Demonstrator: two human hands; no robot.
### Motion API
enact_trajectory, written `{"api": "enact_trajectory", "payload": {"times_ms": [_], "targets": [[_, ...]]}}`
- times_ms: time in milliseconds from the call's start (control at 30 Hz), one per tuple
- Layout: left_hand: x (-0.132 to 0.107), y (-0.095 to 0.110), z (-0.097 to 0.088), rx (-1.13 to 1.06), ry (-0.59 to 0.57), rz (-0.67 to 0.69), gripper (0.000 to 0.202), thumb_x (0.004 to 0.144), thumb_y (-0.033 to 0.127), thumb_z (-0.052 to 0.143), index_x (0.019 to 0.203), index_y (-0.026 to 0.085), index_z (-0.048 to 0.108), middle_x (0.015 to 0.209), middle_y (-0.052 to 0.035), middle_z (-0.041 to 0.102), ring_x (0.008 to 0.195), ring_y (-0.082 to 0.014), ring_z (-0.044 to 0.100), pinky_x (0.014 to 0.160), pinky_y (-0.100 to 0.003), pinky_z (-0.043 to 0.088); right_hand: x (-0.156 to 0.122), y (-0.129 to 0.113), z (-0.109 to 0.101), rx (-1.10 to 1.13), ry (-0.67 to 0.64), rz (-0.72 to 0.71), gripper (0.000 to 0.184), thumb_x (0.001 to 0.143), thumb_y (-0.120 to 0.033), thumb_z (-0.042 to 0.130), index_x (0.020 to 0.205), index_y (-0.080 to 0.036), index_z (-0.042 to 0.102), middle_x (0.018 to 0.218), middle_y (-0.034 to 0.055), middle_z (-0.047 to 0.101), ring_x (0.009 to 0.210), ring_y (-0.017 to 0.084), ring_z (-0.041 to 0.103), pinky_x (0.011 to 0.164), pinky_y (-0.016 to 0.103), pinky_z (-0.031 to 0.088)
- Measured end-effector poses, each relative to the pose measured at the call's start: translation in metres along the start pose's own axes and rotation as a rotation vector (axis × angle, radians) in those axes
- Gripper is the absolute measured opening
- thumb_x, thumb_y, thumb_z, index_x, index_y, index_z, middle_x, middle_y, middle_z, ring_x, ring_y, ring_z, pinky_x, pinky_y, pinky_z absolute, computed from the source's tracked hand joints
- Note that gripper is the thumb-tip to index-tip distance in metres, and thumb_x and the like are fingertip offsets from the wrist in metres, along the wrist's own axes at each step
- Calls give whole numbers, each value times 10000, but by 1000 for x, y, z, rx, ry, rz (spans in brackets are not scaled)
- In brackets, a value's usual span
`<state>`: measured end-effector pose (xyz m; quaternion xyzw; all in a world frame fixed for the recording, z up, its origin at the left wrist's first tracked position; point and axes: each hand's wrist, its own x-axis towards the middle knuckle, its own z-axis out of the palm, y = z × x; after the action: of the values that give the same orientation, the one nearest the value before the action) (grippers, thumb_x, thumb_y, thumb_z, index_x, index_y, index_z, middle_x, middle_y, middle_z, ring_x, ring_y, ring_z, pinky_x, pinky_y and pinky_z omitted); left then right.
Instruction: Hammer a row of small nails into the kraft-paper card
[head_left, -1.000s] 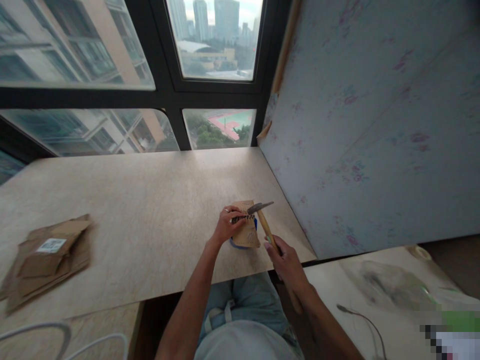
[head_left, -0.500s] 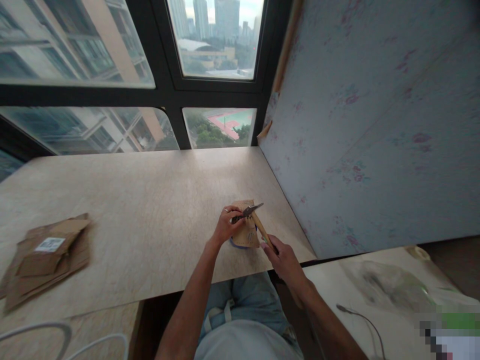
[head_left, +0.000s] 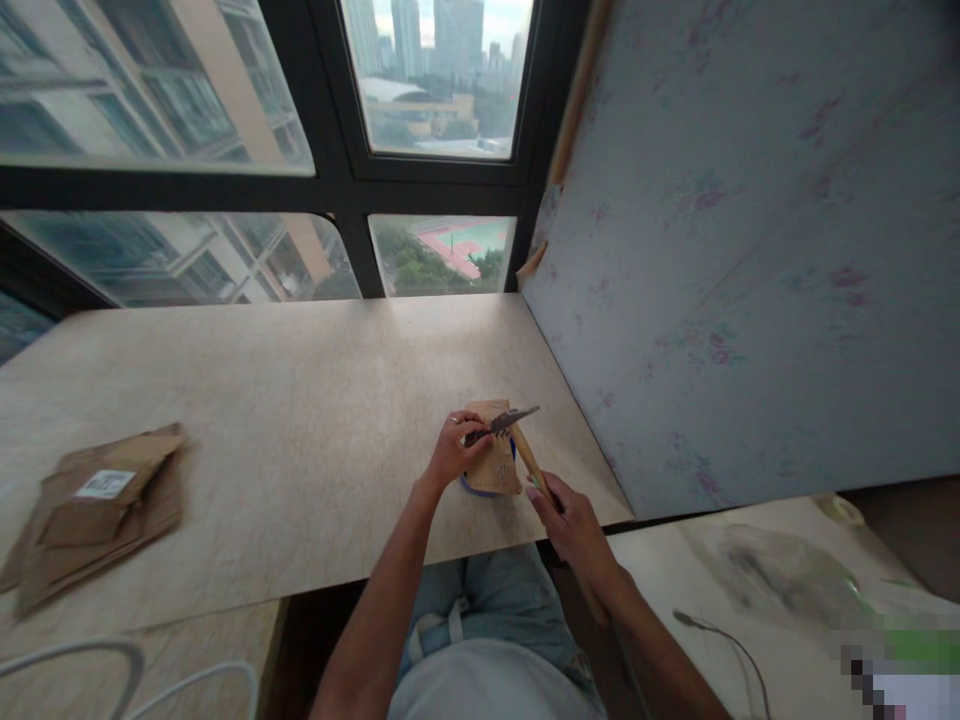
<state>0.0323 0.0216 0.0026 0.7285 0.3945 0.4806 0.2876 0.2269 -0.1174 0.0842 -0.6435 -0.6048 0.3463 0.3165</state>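
While our left hand [head_left: 452, 452] pins a small dark pronged tool [head_left: 480, 434] upright on the tan leather piece [head_left: 496, 460], its fingers pinched around the tool, our right hand [head_left: 576, 525] wraps its fingers around the wooden handle of one hammer [head_left: 523, 440], whose metal head sits at the tool's top. That leather lies over a blue-rimmed pad [head_left: 471, 487], at the near right part of the table [head_left: 300, 420], toward five o'clock from its middle. We judge the punching partway along; whether a line of holes shows along one edge is too small to tell. At nine o'clock, well apart, lies one heap of brown cardboard packaging [head_left: 97, 510]. At twelve o'clock stands the window [head_left: 427, 90]; at three o'clock, one pale board [head_left: 750, 250].
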Motion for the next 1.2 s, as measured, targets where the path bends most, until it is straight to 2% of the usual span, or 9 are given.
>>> {"api": "enact_trajectory", "payload": {"times_ms": [233,400,533,667,800,1000,1200], "targets": [[1,3,-2,-2,-5,-4,93,784,243,732,872,218,753,993,-86,682,1001,-232,616,897,-420,512,-1,0,-3,41,39,69,467,920,-481,477,1138,-115,669,625,-4,581,474,142,470,436,235,347],[0,1,-2,6,-13,8,136,785,244,728,916,217,751,1013,-95,677,1017,-240,608,907,-437,511,-5,4,-4,70,20,112,480,923,-511,473,1132,-124,665,596,-19,549,402,120,398,382,232,309],[0,2,-5,12,-15,20,228,784,226,703,1011,212,716,1052,-99,669,1055,-249,600,927,-450,509,-7,3,-5,82,16,135,487,924,-510,474,1158,-125,658,567,-24,548,397,129,422,384,234,332],[-1,4,-8,-1,-22,22,244,783,196,672,1027,197,670,1054,-101,666,1044,-241,608,905,-433,522,-8,1,-5,78,22,138,482,922,-506,473,1158,-134,669,548,-24,549,402,138,443,387,234,341],[-2,4,-7,-27,6,6,215,778,188,663,992,182,647,1013,-104,665,994,-228,625,846,-398,542,-7,1,-6,70,27,125,486,921,-509,471,1158,-135,671,550,-23,546,410,137,445,389,231,340],[-1,7,-8,-30,-3,45,85,790,162,654,860,204,676,980,-84,701,1048,-231,627,930,-442,517,-7,3,-5,65,34,119,477,914,-494,478,1141,-121,672,548,-24,538,419,136,446,379,226,327],[-1,5,-8,-31,10,42,77,803,177,667,851,211,716,983,-91,718,1049,-233,637,929,-448,529,-7,1,-4,91,5,142,481,923,-500,472,1158,-124,658,521,-49,485,375,124,400,358,226,309]]}}
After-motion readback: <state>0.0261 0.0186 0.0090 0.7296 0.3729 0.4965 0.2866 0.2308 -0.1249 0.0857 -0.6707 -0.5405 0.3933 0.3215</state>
